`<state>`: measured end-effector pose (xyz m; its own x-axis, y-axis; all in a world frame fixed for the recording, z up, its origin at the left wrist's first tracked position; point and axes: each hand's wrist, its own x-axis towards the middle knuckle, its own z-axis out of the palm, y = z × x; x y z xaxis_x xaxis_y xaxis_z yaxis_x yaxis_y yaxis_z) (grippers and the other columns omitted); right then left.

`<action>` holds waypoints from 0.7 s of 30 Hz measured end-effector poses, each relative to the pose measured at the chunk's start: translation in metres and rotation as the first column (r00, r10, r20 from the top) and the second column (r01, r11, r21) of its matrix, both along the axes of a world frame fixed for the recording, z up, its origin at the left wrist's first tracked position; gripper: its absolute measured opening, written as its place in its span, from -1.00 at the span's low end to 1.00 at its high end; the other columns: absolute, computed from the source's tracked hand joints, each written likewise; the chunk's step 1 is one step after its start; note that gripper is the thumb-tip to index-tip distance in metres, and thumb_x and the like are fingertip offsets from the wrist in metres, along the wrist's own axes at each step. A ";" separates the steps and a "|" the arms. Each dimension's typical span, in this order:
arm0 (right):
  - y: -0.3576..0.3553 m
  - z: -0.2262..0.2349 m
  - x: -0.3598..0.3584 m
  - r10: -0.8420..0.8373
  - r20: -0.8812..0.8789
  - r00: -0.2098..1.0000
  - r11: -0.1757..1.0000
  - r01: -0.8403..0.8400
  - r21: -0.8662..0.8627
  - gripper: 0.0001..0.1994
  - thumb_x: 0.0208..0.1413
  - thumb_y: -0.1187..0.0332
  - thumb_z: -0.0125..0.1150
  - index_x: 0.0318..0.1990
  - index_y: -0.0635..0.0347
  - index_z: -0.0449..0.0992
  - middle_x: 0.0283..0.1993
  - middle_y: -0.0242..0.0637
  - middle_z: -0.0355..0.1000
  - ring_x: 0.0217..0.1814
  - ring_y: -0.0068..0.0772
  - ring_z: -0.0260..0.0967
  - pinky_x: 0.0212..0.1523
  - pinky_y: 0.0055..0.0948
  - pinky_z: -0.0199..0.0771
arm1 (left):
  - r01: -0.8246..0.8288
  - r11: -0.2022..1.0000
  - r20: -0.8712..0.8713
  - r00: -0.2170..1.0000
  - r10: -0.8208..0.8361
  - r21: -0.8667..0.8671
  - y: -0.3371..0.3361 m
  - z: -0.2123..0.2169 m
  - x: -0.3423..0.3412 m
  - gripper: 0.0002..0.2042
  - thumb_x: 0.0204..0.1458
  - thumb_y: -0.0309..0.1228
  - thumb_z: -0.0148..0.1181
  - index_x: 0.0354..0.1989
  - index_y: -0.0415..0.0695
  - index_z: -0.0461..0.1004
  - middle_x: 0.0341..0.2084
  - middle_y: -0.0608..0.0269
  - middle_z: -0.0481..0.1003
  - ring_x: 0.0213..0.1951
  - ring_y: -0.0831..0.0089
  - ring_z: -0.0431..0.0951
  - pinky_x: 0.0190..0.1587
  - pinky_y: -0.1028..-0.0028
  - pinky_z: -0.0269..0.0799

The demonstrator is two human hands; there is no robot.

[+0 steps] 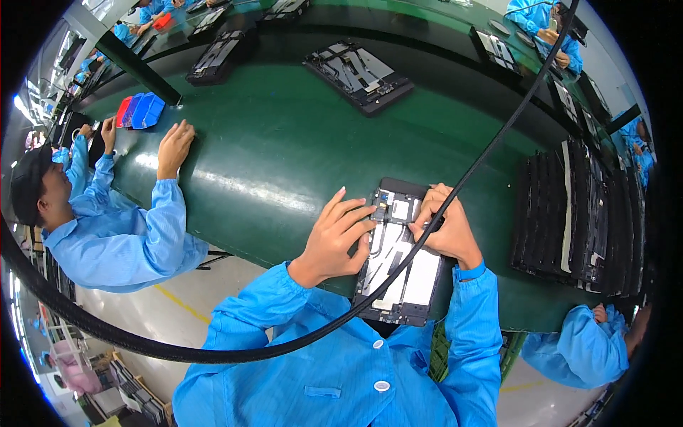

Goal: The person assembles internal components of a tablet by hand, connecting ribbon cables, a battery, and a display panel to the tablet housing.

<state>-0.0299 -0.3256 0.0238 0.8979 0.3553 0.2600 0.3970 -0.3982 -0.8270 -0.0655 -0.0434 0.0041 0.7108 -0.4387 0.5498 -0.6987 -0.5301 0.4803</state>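
Note:
An opened flat tablet-like device [398,274], black-framed with white and silver inner parts, lies at the near edge of the green conveyor belt [277,142]. My left hand [334,238] rests on its left side, fingers spread over the upper left of the inner board. My right hand [445,228] presses on its upper right edge, fingers curled over the frame. A thick black cable [491,146] crosses in front of my right hand and the device. Both my sleeves are bright blue.
A rack of upright black device panels [580,213] stands to my right. More opened devices [359,75] lie farther along the belt. A co-worker [107,228] in blue sits at my left, hands on the belt, near red and blue trays [141,112]. Another blue sleeve [580,349] shows lower right.

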 end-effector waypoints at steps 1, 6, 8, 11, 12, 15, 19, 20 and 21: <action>0.000 0.000 0.000 0.007 0.005 1.000 0.999 -0.007 -0.037 -0.85 -0.26 0.43 0.57 -0.58 0.11 0.62 -0.43 -0.44 0.39 -0.17 -0.31 0.30 0.20 -0.28 0.19 | 0.001 1.000 0.002 1.000 -0.001 0.003 0.000 0.002 -0.001 -0.74 0.01 -0.52 0.29 -0.10 -0.17 0.71 0.08 0.11 0.67 0.25 0.02 0.59 0.54 -0.24 0.26; 0.002 0.003 -0.004 0.016 0.016 1.000 0.996 -0.014 -0.093 -0.85 -0.30 0.41 0.56 -0.60 0.10 0.62 -0.40 -0.44 0.38 -0.12 -0.28 0.30 0.23 -0.27 0.20 | -0.026 0.998 -0.062 0.998 0.029 0.051 -0.006 0.004 -0.008 -0.70 0.10 -0.42 0.28 0.02 -0.21 0.63 0.13 0.00 0.59 0.28 -0.03 0.53 0.56 -0.23 0.18; 0.002 0.003 -0.006 0.022 -0.006 1.000 0.995 -0.022 -0.095 -0.86 -0.31 0.40 0.55 -0.60 0.11 0.63 -0.36 -0.42 0.39 -0.08 -0.26 0.29 0.28 -0.25 0.21 | -0.039 0.996 -0.041 0.998 0.042 0.077 -0.008 0.001 -0.008 -0.69 0.11 -0.42 0.28 0.03 -0.21 0.62 0.13 -0.01 0.58 0.28 -0.03 0.52 0.56 -0.23 0.17; 0.000 0.001 -0.007 0.039 0.049 0.998 0.993 -0.034 -0.111 -0.87 -0.32 0.39 0.54 -0.58 0.10 0.66 -0.34 -0.42 0.40 -0.07 -0.25 0.29 0.34 -0.23 0.21 | -0.060 0.995 -0.036 0.997 0.063 0.080 -0.014 0.003 -0.010 -0.69 0.12 -0.43 0.28 0.03 -0.23 0.60 0.12 -0.03 0.57 0.28 -0.04 0.52 0.56 -0.22 0.17; -0.001 0.001 -0.006 0.036 0.048 0.998 0.994 -0.031 -0.109 -0.87 -0.32 0.39 0.54 -0.58 0.10 0.66 -0.34 -0.42 0.40 -0.07 -0.25 0.29 0.34 -0.23 0.21 | -0.073 0.996 -0.048 0.996 0.075 0.058 -0.016 0.003 -0.011 -0.69 0.12 -0.44 0.27 0.03 -0.25 0.60 0.12 -0.04 0.57 0.27 -0.04 0.52 0.55 -0.22 0.17; -0.003 0.002 -0.007 0.053 0.001 0.999 0.990 -0.053 -0.134 -0.88 -0.29 0.38 0.56 -0.56 0.09 0.69 -0.33 -0.43 0.40 -0.05 -0.24 0.29 0.35 -0.21 0.20 | -0.078 0.995 -0.020 0.997 0.080 0.068 -0.018 0.001 -0.009 -0.71 0.10 -0.47 0.26 0.01 -0.26 0.59 0.11 -0.04 0.56 0.28 -0.04 0.50 0.56 -0.22 0.17; -0.004 0.003 -0.007 -0.003 0.040 0.999 0.998 0.005 -0.070 -0.88 -0.13 0.38 0.64 -0.50 0.10 0.74 -0.35 -0.39 0.51 -0.10 -0.24 0.38 0.47 -0.05 0.23 | -0.075 0.994 0.009 0.997 0.074 0.078 -0.021 0.002 -0.006 -0.71 0.05 -0.49 0.27 -0.02 -0.22 0.60 0.10 -0.02 0.55 0.33 -0.07 0.46 0.55 -0.23 0.18; -0.005 0.003 -0.008 -0.037 0.043 0.998 0.999 0.038 -0.016 -0.88 -0.08 0.38 0.66 -0.48 0.11 0.76 -0.37 -0.37 0.57 -0.14 -0.24 0.42 0.50 0.02 0.25 | -0.088 0.993 0.027 0.996 0.086 0.077 -0.022 0.003 -0.004 -0.70 0.02 -0.50 0.27 -0.04 -0.20 0.61 0.09 -0.01 0.55 0.35 -0.10 0.43 0.55 -0.24 0.18; -0.007 0.004 -0.009 -0.036 0.049 0.998 0.999 0.037 -0.027 -0.88 -0.08 0.38 0.66 -0.48 0.11 0.76 -0.37 -0.37 0.57 -0.14 -0.24 0.42 0.50 0.02 0.25 | -0.105 0.992 0.049 0.994 0.102 0.072 -0.024 0.003 -0.002 -0.70 -0.01 -0.51 0.28 -0.05 -0.18 0.61 0.09 0.00 0.54 0.37 -0.12 0.40 0.54 -0.25 0.18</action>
<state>-0.0390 -0.3328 0.0279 0.8970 0.3302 0.2938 0.4209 -0.4354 -0.7957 -0.0670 -0.0670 0.0075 0.7298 -0.4050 0.5508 -0.6583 -0.6338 0.4061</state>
